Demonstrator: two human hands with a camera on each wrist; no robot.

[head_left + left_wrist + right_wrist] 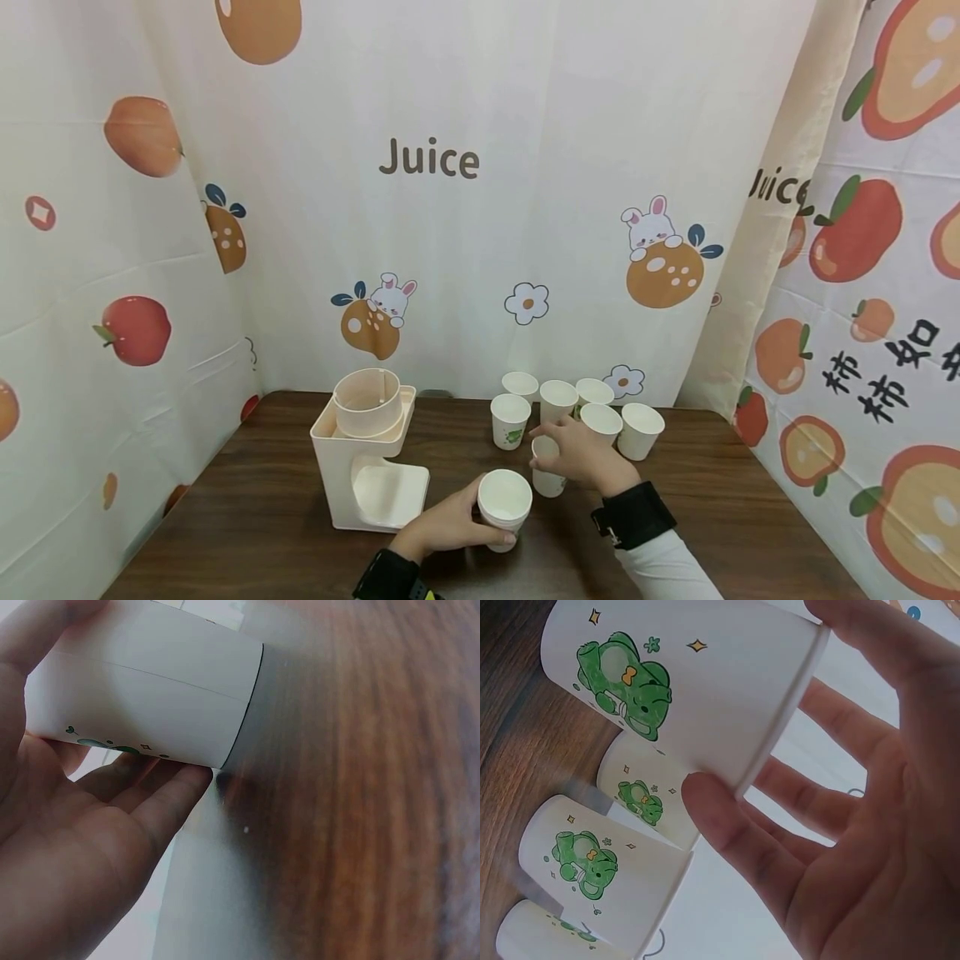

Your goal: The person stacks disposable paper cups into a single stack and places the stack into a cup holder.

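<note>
In the head view my left hand [453,521] grips a white paper cup [504,508] near the front of the table, fingers and thumb around its side. The left wrist view shows this cup [150,690] with a bit of green print; its base is at or close to the tabletop, and I cannot tell if it touches. To the right and slightly farther back, my right hand [581,454] holds another paper cup [547,479] by its rim. A green bear is printed on that cup [697,682] in the right wrist view, where thumb and fingers bracket the rim.
Several more paper cups [510,421] stand in a cluster behind my right hand. A cream-white appliance [337,483] with a round top container stands left on the dark wooden table [247,517]. Fruit-print curtains [465,242] hang behind and at both sides.
</note>
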